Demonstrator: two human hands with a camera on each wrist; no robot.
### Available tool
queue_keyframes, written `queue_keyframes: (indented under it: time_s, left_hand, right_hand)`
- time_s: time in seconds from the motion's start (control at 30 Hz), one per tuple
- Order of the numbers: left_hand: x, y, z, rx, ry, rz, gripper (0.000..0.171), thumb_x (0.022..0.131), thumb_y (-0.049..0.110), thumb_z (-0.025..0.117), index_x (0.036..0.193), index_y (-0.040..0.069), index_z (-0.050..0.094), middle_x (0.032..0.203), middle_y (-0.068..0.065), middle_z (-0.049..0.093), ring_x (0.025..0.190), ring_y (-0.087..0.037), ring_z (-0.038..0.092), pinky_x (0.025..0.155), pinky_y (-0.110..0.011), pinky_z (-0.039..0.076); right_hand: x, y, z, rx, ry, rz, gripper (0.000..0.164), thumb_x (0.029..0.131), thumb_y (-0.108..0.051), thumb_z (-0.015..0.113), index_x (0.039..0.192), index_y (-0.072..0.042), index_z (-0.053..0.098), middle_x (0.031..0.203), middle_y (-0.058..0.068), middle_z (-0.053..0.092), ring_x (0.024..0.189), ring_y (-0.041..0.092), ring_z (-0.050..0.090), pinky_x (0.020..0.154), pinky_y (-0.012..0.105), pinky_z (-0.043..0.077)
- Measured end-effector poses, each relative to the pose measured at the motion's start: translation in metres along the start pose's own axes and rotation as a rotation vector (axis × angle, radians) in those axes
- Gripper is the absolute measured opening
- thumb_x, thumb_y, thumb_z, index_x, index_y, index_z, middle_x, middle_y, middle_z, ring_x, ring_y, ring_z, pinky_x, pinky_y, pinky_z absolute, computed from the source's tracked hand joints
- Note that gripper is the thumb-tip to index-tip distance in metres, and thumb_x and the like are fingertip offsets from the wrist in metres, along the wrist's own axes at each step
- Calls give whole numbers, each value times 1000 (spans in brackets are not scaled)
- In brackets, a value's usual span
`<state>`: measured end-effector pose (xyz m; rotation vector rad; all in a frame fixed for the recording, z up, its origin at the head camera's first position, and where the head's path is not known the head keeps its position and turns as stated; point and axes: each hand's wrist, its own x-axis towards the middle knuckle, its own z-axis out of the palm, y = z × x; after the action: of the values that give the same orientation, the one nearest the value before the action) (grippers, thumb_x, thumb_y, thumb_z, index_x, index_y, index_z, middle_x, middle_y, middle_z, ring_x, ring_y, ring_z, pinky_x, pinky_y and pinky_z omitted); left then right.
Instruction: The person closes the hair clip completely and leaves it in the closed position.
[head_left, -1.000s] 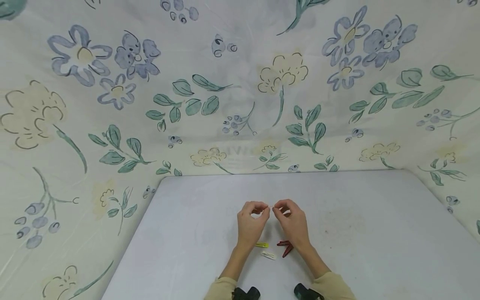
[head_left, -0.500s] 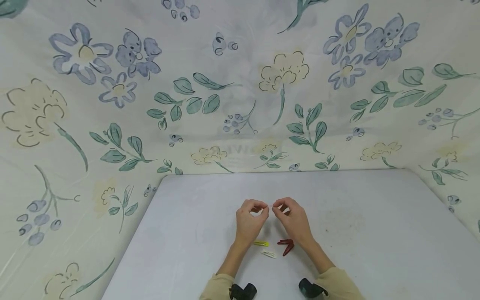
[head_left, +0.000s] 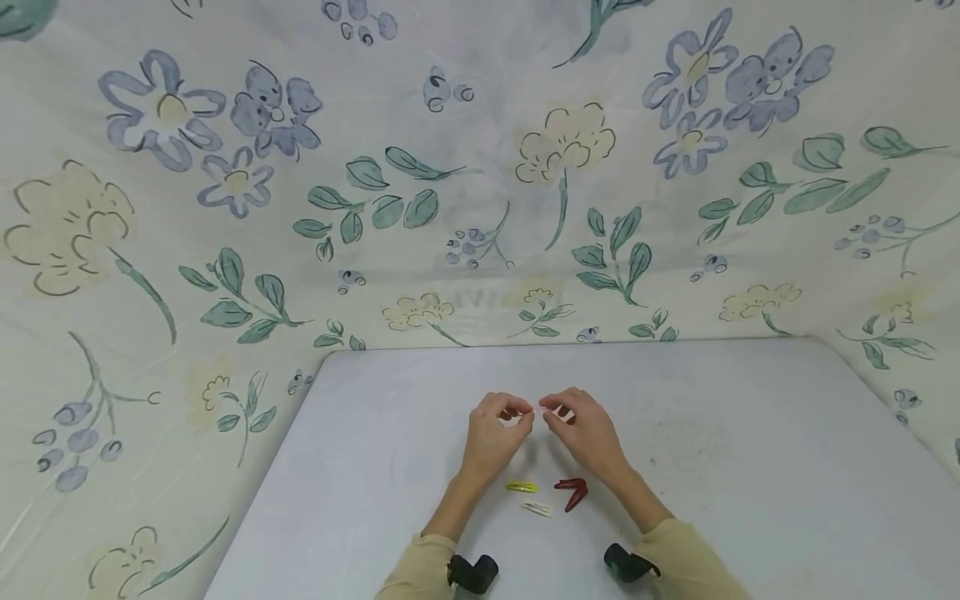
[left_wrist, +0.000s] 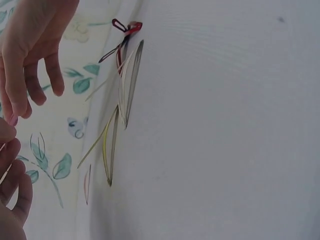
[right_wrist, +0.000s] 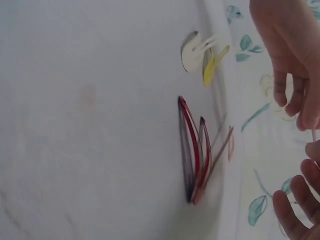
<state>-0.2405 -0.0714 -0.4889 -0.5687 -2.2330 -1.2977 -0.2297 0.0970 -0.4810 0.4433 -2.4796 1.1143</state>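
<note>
Above the white table, my left hand [head_left: 491, 433] and right hand [head_left: 588, 433] face each other, fingertips almost meeting. Thumb and forefinger of each pinch a thin pale pink hair clip [right_wrist: 314, 135], mostly covered by the fingertips. Nearer to my body lie a yellow hair clip [head_left: 521, 487] and a white hair clip [head_left: 537, 508]. To their right sit dark red hair clips [head_left: 573, 492] in a V shape. The left wrist view also shows the red clips [left_wrist: 131, 31], the white clip [left_wrist: 124, 90] and the yellow clip [left_wrist: 107, 150].
The white tabletop [head_left: 375, 467] reaches back to a flower-patterned cloth [head_left: 480, 208] that hangs behind it and at both sides. Black wrist cameras [head_left: 474, 575] sit by the sleeves. Small dark specks [head_left: 653, 461] mark the table at right.
Both hands have moved slightly away from my body and leftward, still pinching the pink clip. The forearms have spread apart a little, uncovering more of the yellow and red clips.
</note>
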Motion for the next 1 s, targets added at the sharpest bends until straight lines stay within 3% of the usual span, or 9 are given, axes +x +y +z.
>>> queue_keyframes:
  time_s: [0.53, 1.0]
  left_hand:
    - [28, 6, -2, 222, -215, 7, 9, 85, 12, 74, 94, 10, 74, 85, 0, 68, 85, -15, 58, 74, -28, 51]
    - [49, -1, 18, 367, -403, -24, 10, 88, 15, 71, 95, 8, 74, 85, -1, 68, 85, -16, 55, 73, -29, 49]
  right_hand:
    - [17, 11, -11, -124, -66, -3, 18, 87, -10, 75, 104, -10, 71, 94, 2, 64, 88, 19, 60, 77, 35, 55]
    - [30, 29, -11, -256, -168, 87, 19, 88, -11, 73, 107, -10, 70, 99, 4, 66, 93, 20, 61, 81, 36, 55]
